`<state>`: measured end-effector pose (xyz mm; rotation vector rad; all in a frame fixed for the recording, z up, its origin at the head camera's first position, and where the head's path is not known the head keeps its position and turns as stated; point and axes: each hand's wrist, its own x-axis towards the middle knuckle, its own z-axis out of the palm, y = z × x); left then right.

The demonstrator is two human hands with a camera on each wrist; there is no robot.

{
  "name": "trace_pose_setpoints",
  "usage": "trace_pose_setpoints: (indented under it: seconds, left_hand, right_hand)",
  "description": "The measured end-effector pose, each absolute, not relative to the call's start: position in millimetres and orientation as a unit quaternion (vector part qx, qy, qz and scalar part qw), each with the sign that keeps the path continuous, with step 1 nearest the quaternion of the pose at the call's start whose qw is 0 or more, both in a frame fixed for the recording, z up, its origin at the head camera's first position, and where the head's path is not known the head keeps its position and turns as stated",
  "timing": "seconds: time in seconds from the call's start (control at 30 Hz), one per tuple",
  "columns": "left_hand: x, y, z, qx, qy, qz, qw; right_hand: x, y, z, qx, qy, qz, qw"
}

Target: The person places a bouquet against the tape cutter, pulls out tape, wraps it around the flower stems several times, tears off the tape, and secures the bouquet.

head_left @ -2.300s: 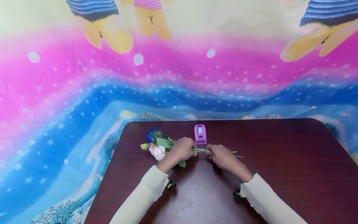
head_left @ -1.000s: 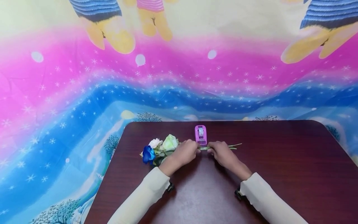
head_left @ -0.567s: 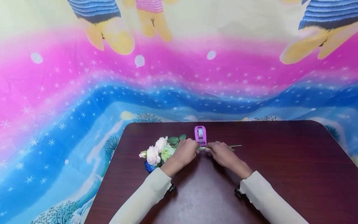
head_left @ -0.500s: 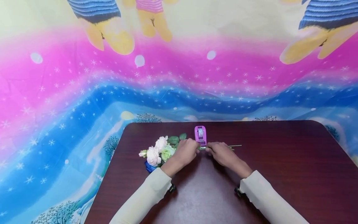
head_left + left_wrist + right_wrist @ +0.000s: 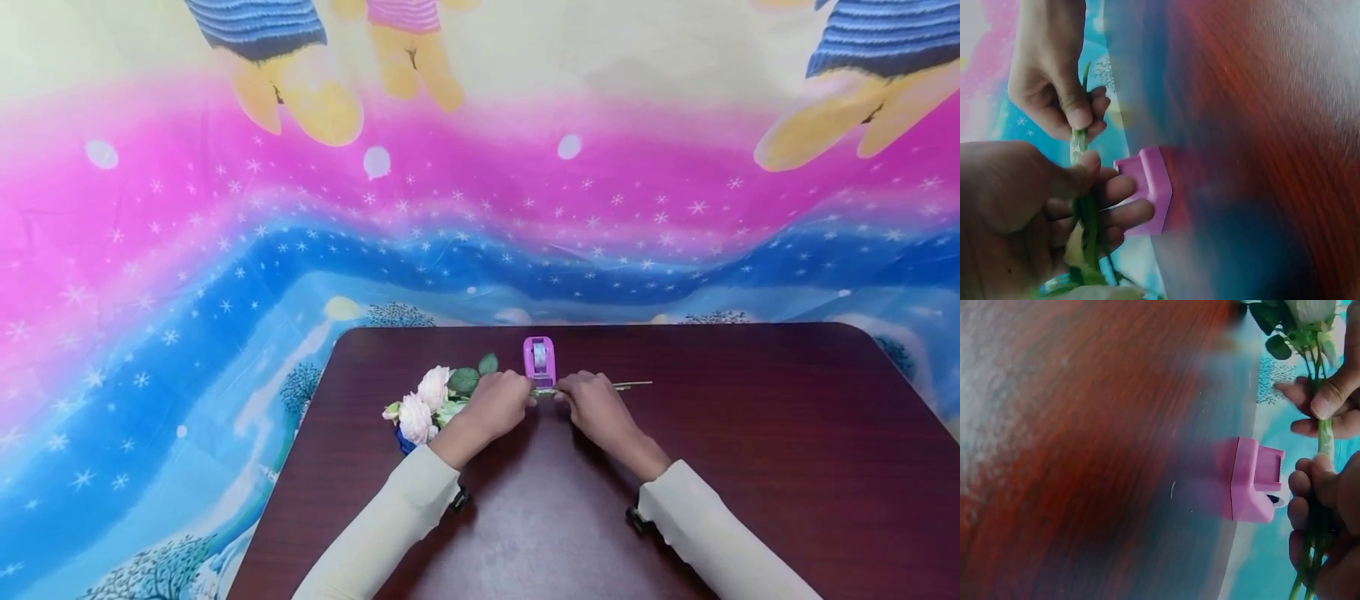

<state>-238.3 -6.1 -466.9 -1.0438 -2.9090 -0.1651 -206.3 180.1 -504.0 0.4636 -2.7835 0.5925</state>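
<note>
A small bunch of flowers spans both hands, with pale pink roses (image 5: 415, 417), a blue rose (image 5: 405, 442) underneath and green leaves (image 5: 465, 381) at its left end. My left hand (image 5: 495, 406) grips the green stems just below the blooms, thumb pressed on them. Lower down, my right hand (image 5: 600, 412) pinches the same stems, whose thin ends (image 5: 636, 384) stick out to the right. Shiny clear tape (image 5: 1326, 442) wraps the stems in the short gap between the hands. Part of the bunch is hidden behind the left hand and forearm.
A pink tape dispenser (image 5: 540, 362) with a roll in it stands just beyond the hands on the dark red-brown table (image 5: 750, 467). Behind the table's far edge hangs a colourful printed cloth (image 5: 480, 208).
The bunch has turned about its stems: the blue rose went from the far side to the near side, and pink roses came up on top. Both hands keep hold of the stems.
</note>
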Motion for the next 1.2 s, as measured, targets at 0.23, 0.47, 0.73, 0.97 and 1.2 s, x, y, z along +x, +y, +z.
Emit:
trace_pose_setpoints:
  seconds: [0.23,0.47,0.73,0.97,1.2]
  left_hand:
    - [-238.6,-7.5,-473.3,-0.356,-0.930,-0.020,0.092]
    - [-235.2,-7.2,-476.7,-0.365,-0.920,0.018,0.143]
    - [-234.9,-4.9,-474.1,-0.361,-0.926,-0.012,0.107]
    - [-235.9,-1.2,-471.5,-0.354,-0.932,-0.029,0.078]
    - [-238.3,0.5,-472.3,-0.328,-0.941,-0.020,0.082]
  right_hand:
    - [-209.1,182.4,-499.8,0.157,-0.955,0.245,0.049]
    - [-213.6,183.7,-493.1,0.162,-0.953,0.255,-0.010]
    - [-214.2,179.5,-500.0,0.136,-0.956,0.254,0.050]
    - [-212.1,178.2,-506.8,0.137,-0.954,0.247,0.106]
    - [-212.7,181.6,-506.9,0.136,-0.957,0.240,0.087]
